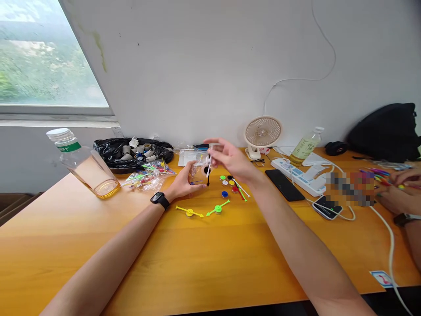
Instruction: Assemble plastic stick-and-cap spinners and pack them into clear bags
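My right hand (232, 160) is raised a little above the table, its thumb and fingers pinched on a small plastic spinner arrow (208, 175), which looks black and white and points down. My left hand (183, 182) rests on the table with thumb and fingers apart; its thumb tip is close to the arrow's lower end. Behind that thumb lies a blue arrow (196, 182), partly hidden. Nearer me are a yellow spinner (190, 213) and a green spinner (218, 209), each an arrow on a round base.
Several coloured discs, including a blue disc (224, 194), lie beside loose arrows (242, 189). Left are a large bottle (88, 171), a plastic bag of parts (148, 176) and a black bag (101, 153). Right stand a fan (263, 134), phone (284, 185), power strip (299, 177) and another person's hands (394, 195).
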Demonstrator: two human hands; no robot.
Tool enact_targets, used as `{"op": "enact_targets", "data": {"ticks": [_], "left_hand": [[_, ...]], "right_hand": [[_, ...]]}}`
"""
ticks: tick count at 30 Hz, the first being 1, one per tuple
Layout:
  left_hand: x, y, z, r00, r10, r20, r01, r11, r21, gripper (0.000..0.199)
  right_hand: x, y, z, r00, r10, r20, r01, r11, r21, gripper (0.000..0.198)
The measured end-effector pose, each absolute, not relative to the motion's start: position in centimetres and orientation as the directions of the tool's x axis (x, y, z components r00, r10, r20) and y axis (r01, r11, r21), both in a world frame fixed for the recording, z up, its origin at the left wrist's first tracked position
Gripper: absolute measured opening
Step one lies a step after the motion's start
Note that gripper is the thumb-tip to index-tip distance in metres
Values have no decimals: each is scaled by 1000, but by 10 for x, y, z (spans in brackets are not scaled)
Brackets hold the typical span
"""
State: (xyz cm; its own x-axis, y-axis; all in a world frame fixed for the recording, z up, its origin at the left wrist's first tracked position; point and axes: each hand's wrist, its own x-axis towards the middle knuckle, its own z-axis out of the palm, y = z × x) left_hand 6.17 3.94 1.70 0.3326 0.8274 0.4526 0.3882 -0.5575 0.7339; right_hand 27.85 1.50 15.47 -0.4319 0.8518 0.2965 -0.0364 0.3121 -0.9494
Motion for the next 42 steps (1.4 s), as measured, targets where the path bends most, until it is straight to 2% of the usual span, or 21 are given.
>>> {"op": "enact_targets", "data": {"ticks": [2, 5, 9, 15, 18, 22, 30, 37, 42], "left_hand": [[61, 37, 18, 327, 831, 450, 439, -555, 706, 98], [63, 35, 20, 325, 829, 455, 443, -559, 701, 101], [66, 32, 22, 314, 826, 469, 452, -564, 691, 99], [66, 34, 21, 284, 822, 494, 450, -569, 688, 97], [66, 36, 20, 276, 824, 495, 435, -566, 700, 96], [66, 37, 19, 274, 818, 506, 396, -576, 716, 95], [65, 38, 18, 281, 819, 501, 398, -574, 715, 93], [65, 36, 20, 279, 823, 494, 425, -567, 705, 91], [65, 35, 21, 285, 827, 485, 425, -563, 709, 91]], "right_hand": [[285, 27, 155, -218, 909, 355, -84, 345, -935, 34], [289, 44, 146, 63, 922, 382, -93, 386, -918, 30], [279, 51, 129, 204, 902, 381, -29, 395, -918, 25], [262, 42, 119, 110, 926, 361, -43, 368, -929, 15], [262, 39, 121, 32, 932, 360, -56, 361, -931, 19], [266, 37, 124, -44, 930, 365, 8, 366, -931, 22], [272, 38, 127, -118, 911, 395, 113, 407, -906, 26], [280, 35, 139, -100, 842, 531, 107, 539, -835, 24], [289, 34, 145, -130, 805, 579, 346, 584, -735, 17]]}}
